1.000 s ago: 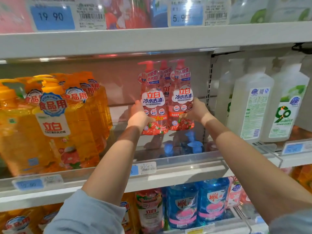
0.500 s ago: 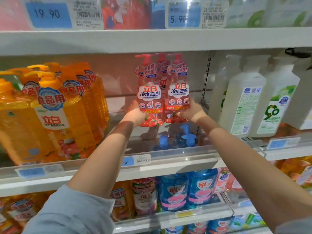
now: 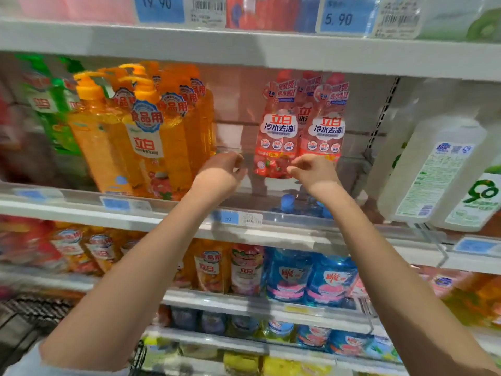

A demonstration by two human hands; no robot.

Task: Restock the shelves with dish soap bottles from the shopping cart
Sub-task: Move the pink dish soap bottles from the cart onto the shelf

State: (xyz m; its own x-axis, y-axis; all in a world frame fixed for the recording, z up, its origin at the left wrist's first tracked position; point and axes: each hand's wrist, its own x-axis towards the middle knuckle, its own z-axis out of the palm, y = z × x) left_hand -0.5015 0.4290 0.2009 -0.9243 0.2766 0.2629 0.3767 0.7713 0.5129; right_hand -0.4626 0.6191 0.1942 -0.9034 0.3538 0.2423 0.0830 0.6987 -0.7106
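Observation:
Three pink dish soap bottles stand close together on the middle shelf [image 3: 271, 234], the front two being the left pink bottle [image 3: 279, 131] and the right pink bottle [image 3: 326, 131]. My left hand [image 3: 221, 170] hovers just left of them with fingers loosely curled, a gap showing between it and the left bottle. In front of the bottles' bases my right hand [image 3: 311, 170] is also loosely curled, gripping nothing that I can see. Whether it touches a bottle is unclear.
Orange dish soap bottles [image 3: 143, 137] crowd the same shelf on the left, and white bottles [image 3: 433, 169] stand on the right. Blue bottles [image 3: 311, 278] and more orange ones fill the shelf below. A dark mesh object [image 3: 32, 310] shows at the lower left.
Both hands have let go of the pink bottles and drawn back lower and closer to me. The bottles now stand on the shelf. The view has shifted right and down.

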